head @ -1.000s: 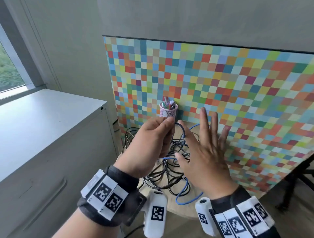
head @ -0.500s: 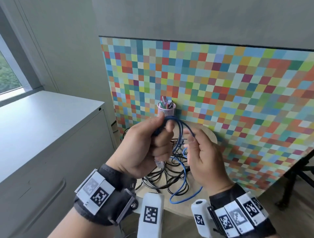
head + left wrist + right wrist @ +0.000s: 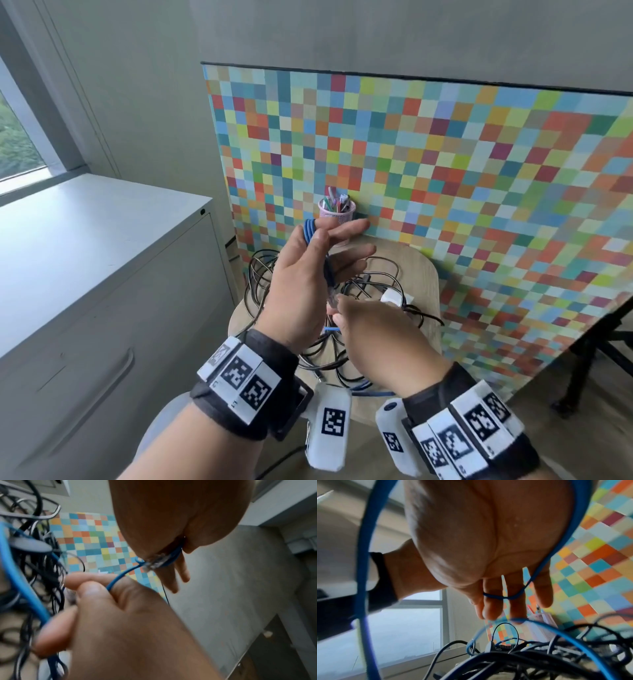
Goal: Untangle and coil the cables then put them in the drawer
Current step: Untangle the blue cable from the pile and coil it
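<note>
A blue cable (image 3: 309, 229) is wound in several loops over my left hand (image 3: 322, 236), which is raised above the small round table (image 3: 421, 274). Its thumb presses the loops against the straight fingers. The clear plug (image 3: 154, 562) of the cable lies at the left palm. Lower down, my right hand (image 3: 337, 315) pinches a free stretch of the blue cable (image 3: 111, 585) between thumb and forefinger. More blue cable (image 3: 363, 561) trails down into a tangle of black cables (image 3: 260, 274) on the table. The grey cabinet's drawer (image 3: 126, 363) at the left is closed.
A pink mesh pen cup (image 3: 336, 212) stands at the table's back edge against a coloured checked board (image 3: 479, 171). A white power adapter (image 3: 392, 296) lies among the black cables. Black stand legs (image 3: 599, 349) are on the floor at the right. The cabinet top (image 3: 85, 240) is bare.
My right hand went from spread open to laying a loop over the left hand, then dropped low to pinch the cable. The left hand rose and straightened its fingers.
</note>
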Tool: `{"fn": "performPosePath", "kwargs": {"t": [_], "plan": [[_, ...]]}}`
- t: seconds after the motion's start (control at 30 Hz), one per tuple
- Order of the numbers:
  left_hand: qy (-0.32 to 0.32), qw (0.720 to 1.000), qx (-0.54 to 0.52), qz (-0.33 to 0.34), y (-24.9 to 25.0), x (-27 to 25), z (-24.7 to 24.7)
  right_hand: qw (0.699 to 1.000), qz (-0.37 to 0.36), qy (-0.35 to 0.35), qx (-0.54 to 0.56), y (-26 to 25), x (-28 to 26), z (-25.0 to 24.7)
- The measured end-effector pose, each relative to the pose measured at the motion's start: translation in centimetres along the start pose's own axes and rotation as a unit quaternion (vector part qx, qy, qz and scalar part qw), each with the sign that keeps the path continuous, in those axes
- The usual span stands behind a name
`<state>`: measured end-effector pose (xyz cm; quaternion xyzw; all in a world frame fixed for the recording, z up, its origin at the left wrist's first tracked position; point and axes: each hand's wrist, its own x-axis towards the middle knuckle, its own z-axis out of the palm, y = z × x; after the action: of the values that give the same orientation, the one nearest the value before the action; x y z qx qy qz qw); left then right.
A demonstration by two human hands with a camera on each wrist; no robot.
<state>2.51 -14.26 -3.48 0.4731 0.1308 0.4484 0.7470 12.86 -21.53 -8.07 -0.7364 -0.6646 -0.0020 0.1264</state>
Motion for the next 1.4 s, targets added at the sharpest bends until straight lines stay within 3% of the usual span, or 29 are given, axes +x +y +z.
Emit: {"fn": "performPosePath", "kwargs": {"t": [0.07, 0.1, 0.17, 0.2, 0.23, 0.27, 0.33, 0.4, 0.47, 0.53, 0.6, 0.67, 0.77, 0.83, 0.93, 1.0, 1.07, 1.17, 1.3, 1.4], "plan": [[-0.022, 0.984, 0.173, 0.02, 0.0, 0.2, -0.8, 0.997, -0.039, 0.049, -0.055, -0.7, -0.3, -0.5], [-0.047, 0.946, 0.318, 0.048, 0.0, 0.4, -1.4, 0.994, -0.046, 0.075, -0.068, -0.8, -0.5, -0.6], [-0.137, 0.79, 0.593, 0.071, -0.1, 0.7, -2.8, 0.988, -0.042, 0.146, -0.022, -0.8, -1.0, -0.9], [-0.173, 0.722, 0.668, 0.054, -0.1, 0.6, -3.5, 0.984, -0.036, 0.172, 0.013, -0.5, -1.2, -1.0], [-0.19, 0.685, 0.703, 0.032, 0.0, 0.5, -4.0, 0.979, -0.025, 0.195, 0.059, -0.3, -1.3, -1.2], [-0.194, 0.683, 0.704, 0.007, 0.3, 0.5, -4.4, 0.971, -0.002, 0.21, 0.116, 0.1, -1.3, -1.5], [-0.178, 0.728, 0.661, -0.049, 1.1, 0.5, -5.0, 0.947, 0.077, 0.194, 0.243, 1.1, -1.6, -2.3], [-0.169, 0.765, 0.616, -0.083, 1.8, 0.4, -5.5, 0.912, 0.14, 0.132, 0.361, 1.8, -1.9, -2.9], [-0.172, 0.781, 0.594, -0.086, 2.3, 0.5, -5.7, 0.882, 0.148, 0.118, 0.431, 1.9, -1.8, -3.0], [-0.171, 0.82, 0.537, -0.105, 2.2, 0.4, -5.6, 0.862, 0.13, 0.14, 0.469, 2.0, -1.4, -2.8], [-0.155, 0.872, 0.442, -0.141, 1.9, 0.1, -5.4, 0.872, 0.105, 0.167, 0.447, 2.2, -1.0, -2.6], [-0.155, 0.916, 0.332, -0.164, 1.7, -0.3, -5.3, 0.904, 0.089, 0.188, 0.373, 2.5, -0.7, -2.2], [-0.178, 0.964, 0.121, -0.157, 1.8, -0.8, -5.5, 0.924, 0.096, 0.212, 0.302, 2.7, -0.6, -1.1], [-0.152, 0.979, -0.002, -0.134, 2.1, -0.7, -5.5, 0.924, 0.102, 0.234, 0.285, 2.6, -0.8, -0.4], [-0.059, 0.991, -0.073, -0.092, 2.7, -0.4, -5.3, 0.931, 0.091, 0.251, 0.249, 2.5, -1.3, 0.2], [-0.005, 0.993, -0.097, -0.067, 3.3, -0.2, -5.0, 0.952, 0.075, 0.214, 0.208, 2.1, -1.6, 0.5], [0.023, 0.994, -0.096, -0.05, 3.7, 0.0, -4.7, 0.977, 0.065, 0.13, 0.156, 1.7, -1.7, 0.9], [0.019, 0.996, -0.072, -0.052, 3.5, 0.1, -4.3, 0.99, 0.063, 0.052, 0.115, 1.0, -1.6, 1.2], [-0.013, 0.997, -0.038, -0.069, 2.8, -0.4, -3.3, 0.977, 0.048, 0.073, 0.196, 0.2, -1.1, 1.3], [-0.02, 0.996, -0.021, -0.079, 2.5, -0.6, -2.7, 0.945, 0.049, 0.069, 0.316, -0.4, -1.3, 0.9]]}}
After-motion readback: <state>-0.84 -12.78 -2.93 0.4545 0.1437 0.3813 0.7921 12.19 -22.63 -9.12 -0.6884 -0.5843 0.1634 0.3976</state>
